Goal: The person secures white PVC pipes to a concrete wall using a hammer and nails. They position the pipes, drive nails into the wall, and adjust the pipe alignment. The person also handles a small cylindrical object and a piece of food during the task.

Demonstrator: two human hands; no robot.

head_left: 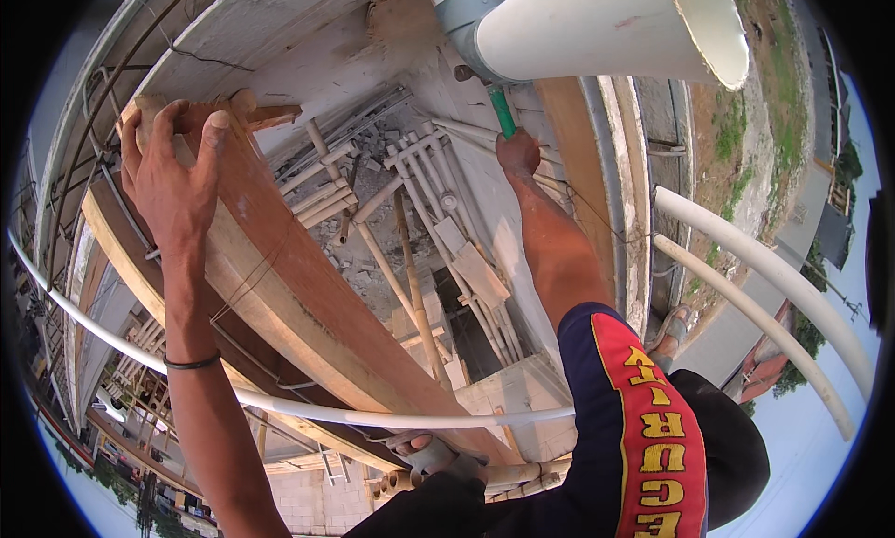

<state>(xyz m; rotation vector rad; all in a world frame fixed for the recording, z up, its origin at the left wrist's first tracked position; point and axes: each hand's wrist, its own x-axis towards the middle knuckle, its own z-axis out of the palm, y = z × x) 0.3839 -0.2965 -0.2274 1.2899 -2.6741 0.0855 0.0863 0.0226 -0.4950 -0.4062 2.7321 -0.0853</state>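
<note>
My left hand [179,170] is bent over the far end of a long wooden formwork board [308,249]. Its thumb lies toward the board's reddish face and the fingers curl on the other side. With my right hand [518,153] I grip the green handle of what looks like a hammer [502,112]. A dark rounded metal end shows beyond the handle, and the rest of its head is hidden. Just above it is a wide white pipe [587,30] with a grey fitting [466,20], beside a concrete wall.
Below, bamboo poles [415,300] and rubble [368,156] fill a deep space between walls. A thin white pipe [354,415] crosses in front of me. Two pale pipes [764,249] stick out at the right. A sandalled foot [433,454] stands by the boards, high above ground.
</note>
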